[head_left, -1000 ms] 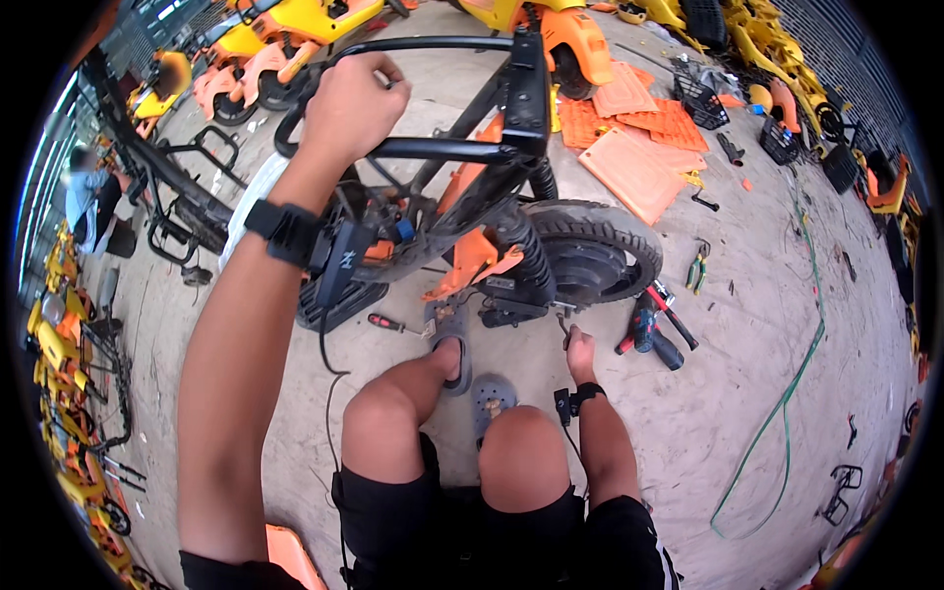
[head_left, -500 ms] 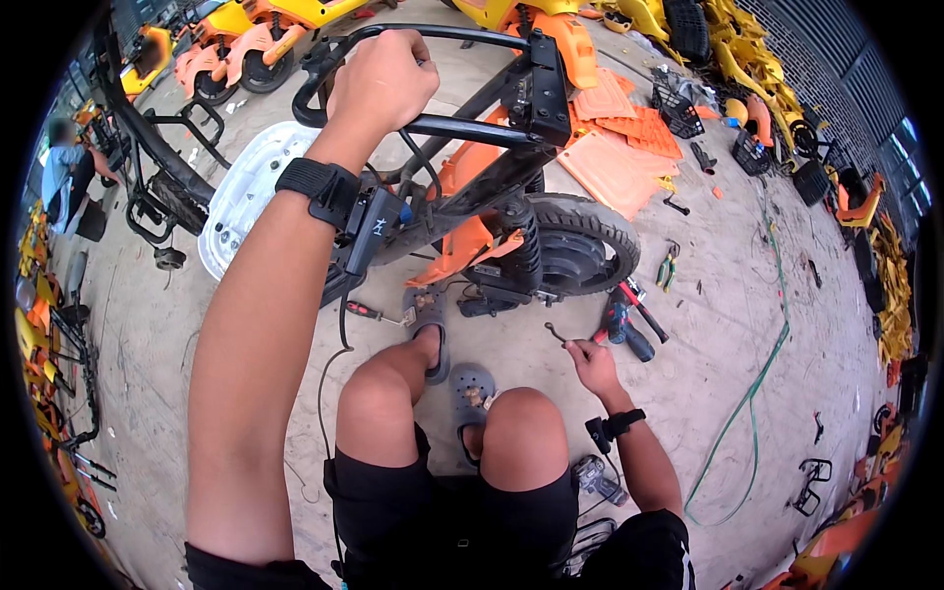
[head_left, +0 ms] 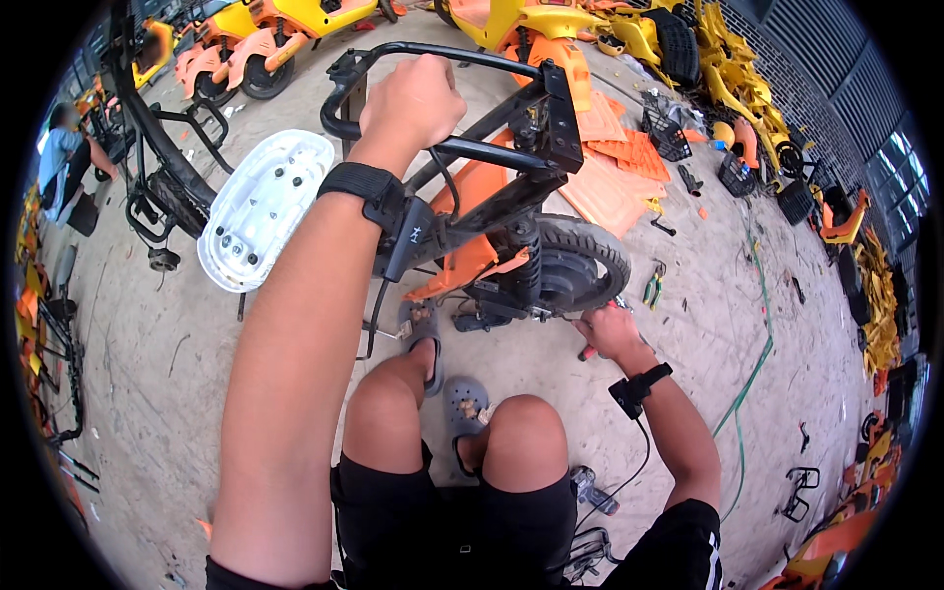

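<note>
A: At the rear rack (head_left: 442, 147), left hand (head_left: 411, 100) has its grip wrapped tight round the black tube, steadying the scooter frame (head_left: 492, 211). Right hand (head_left: 610, 332) pinches a red-handled tool (head_left: 590, 349) just beside the rear wheel (head_left: 580, 265).

B: Progress?

A: Looks mid-teardown. Orange panels (head_left: 615, 162) already off, lying on the floor; wheel and shock (head_left: 521, 261) not yet removed. Frame stands bare, black, upright.

Scooter repair yard: stripped frames (head_left: 462, 157), orange panels (head_left: 615, 167).
</note>
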Motion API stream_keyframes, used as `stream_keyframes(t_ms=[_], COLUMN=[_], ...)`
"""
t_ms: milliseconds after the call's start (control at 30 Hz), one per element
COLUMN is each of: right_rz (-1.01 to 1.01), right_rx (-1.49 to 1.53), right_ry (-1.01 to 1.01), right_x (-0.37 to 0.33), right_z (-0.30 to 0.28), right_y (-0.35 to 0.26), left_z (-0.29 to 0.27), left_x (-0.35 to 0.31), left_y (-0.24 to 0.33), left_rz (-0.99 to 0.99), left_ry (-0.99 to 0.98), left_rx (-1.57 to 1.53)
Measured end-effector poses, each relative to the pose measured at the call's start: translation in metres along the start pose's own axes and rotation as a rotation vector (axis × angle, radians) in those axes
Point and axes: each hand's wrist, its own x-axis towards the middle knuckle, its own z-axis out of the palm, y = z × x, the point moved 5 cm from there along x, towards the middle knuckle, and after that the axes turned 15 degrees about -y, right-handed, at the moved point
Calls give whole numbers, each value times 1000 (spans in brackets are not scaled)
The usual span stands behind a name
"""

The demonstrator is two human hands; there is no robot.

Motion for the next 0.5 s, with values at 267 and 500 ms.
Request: stream_keyframes(t_ms=[267,500], right_rz=[47,52], right_rx=[-42,-4], right_ry=[-102,-124], right_x=[8,8], right_z=[3,7], right_y=[-2,-1], left_z=[1,0], left_x=[1,1], left_y=[-3,-2], left_rz=[20,9], left_ry=[-4,-47], left_rx=[-6,-15])
